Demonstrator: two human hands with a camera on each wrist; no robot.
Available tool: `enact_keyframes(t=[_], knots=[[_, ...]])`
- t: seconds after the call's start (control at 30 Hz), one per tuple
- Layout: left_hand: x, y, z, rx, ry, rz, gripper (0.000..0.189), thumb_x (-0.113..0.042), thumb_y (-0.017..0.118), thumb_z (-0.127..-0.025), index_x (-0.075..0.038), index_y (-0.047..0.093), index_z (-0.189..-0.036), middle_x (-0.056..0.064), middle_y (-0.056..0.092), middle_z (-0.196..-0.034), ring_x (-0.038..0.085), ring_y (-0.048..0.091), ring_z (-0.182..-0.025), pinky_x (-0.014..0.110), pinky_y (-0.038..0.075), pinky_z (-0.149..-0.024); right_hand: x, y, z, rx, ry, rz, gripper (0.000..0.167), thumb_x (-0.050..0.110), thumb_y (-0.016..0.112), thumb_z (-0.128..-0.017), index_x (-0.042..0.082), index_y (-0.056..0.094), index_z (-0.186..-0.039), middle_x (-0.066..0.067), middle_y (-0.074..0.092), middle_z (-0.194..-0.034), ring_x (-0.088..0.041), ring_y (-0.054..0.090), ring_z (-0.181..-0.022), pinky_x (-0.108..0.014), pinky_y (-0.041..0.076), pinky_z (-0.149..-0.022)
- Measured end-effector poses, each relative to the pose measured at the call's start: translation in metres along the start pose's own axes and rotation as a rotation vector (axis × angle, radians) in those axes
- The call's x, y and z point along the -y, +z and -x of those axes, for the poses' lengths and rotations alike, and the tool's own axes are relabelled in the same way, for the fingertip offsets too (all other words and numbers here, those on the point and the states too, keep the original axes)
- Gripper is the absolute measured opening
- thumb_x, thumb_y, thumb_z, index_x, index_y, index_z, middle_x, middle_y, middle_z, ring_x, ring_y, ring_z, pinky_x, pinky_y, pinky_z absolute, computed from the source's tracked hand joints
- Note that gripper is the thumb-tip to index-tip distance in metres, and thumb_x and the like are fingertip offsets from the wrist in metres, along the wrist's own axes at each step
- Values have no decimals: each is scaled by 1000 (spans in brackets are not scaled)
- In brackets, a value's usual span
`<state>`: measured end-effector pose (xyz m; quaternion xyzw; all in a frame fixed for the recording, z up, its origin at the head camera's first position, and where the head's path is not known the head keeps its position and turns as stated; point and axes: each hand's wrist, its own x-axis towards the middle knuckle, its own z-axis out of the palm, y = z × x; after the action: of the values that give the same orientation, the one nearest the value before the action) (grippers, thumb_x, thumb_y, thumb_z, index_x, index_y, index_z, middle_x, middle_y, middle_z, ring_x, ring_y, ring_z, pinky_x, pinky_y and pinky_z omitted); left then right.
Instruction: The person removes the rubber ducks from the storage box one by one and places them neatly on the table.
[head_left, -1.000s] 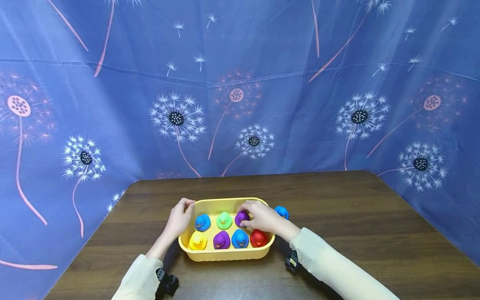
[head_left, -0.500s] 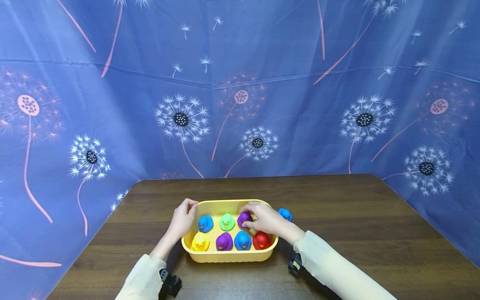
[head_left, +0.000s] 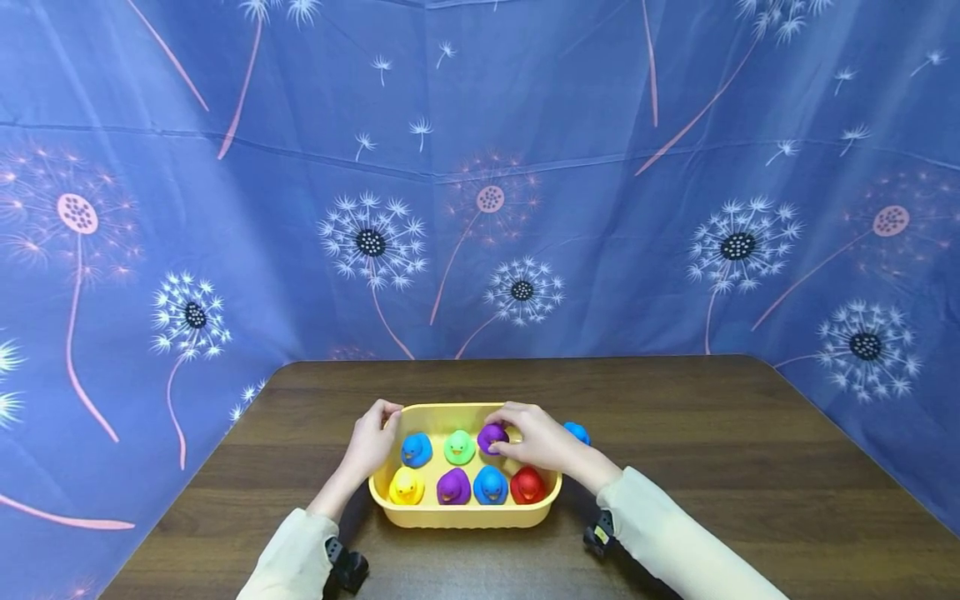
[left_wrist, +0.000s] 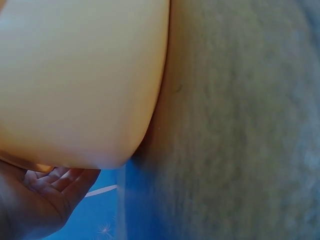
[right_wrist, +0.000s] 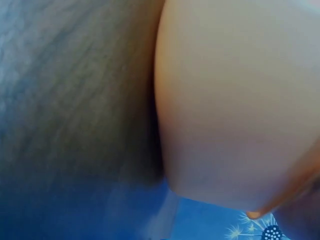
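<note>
A pale yellow plastic tub point(head_left: 468, 518) stands on the table with several rubber ducks inside. My left hand point(head_left: 371, 437) grips the tub's rim at its far left corner; the left wrist view shows the fingers point(left_wrist: 70, 182) against the tub's outer side. My right hand point(head_left: 536, 437) reaches over the right rim and pinches a purple duck point(head_left: 492, 437) in the back row. A green duck point(head_left: 459, 448) and a blue duck point(head_left: 416, 450) sit left of it. Along the front are a yellow duck point(head_left: 406, 486), another purple one, another blue one and a red duck point(head_left: 528, 485).
One more blue duck point(head_left: 577, 432) lies on the table right of the tub, partly hidden behind my right hand. The brown wooden table point(head_left: 712, 467) ends at a blue dandelion-print cloth point(head_left: 600, 167). The wrist views mostly show the tub's outer walls.
The head view has shifted slightly, so everything appears a little further right and lower. Both hands keep their places, the left at the rim and the right at the purple duck.
</note>
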<state>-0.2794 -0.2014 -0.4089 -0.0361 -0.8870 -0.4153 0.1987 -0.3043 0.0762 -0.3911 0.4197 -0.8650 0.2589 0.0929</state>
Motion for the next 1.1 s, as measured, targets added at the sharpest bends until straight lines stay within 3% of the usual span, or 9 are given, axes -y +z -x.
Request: enact_keyframes(t=[0.23, 0.5, 0.73, 1.1], knots=[[0, 0, -1, 0, 3, -10, 12, -5, 52, -94, 3, 60, -99, 18, 67, -94, 27, 59, -86, 38, 46, -77, 1, -15, 1, -70, -34, 7, 31, 19, 75, -79, 7, 67, -106, -1, 66, -95, -13, 62, -87, -32, 52, -79], [0, -1, 0, 28, -25, -2, 16, -7, 51, -95, 4, 60, -103, 20, 66, -100, 31, 60, -94, 44, 47, -83, -3, -34, 10, -110, -53, 16, 35, 21, 77, -78, 6, 67, -108, 0, 66, -95, -12, 63, -88, -29, 51, -80], [1, 0, -1, 23, -50, 5, 16, -7, 51, -94, 3, 60, -103, 18, 67, -99, 27, 61, -92, 38, 46, -79, -12, -47, 19, -155, -98, 6, 34, 18, 77, -78, 3, 66, -107, -3, 66, -94, -14, 63, -85, -31, 53, -76], [2, -1, -1, 29, -74, 18, 17, -8, 50, -95, 2, 60, -104, 18, 66, -103, 29, 61, -97, 42, 47, -84, -25, -64, 33, -186, -28, 16, 36, 21, 77, -77, 8, 66, -109, 0, 67, -100, -13, 65, -90, -38, 53, -79]])
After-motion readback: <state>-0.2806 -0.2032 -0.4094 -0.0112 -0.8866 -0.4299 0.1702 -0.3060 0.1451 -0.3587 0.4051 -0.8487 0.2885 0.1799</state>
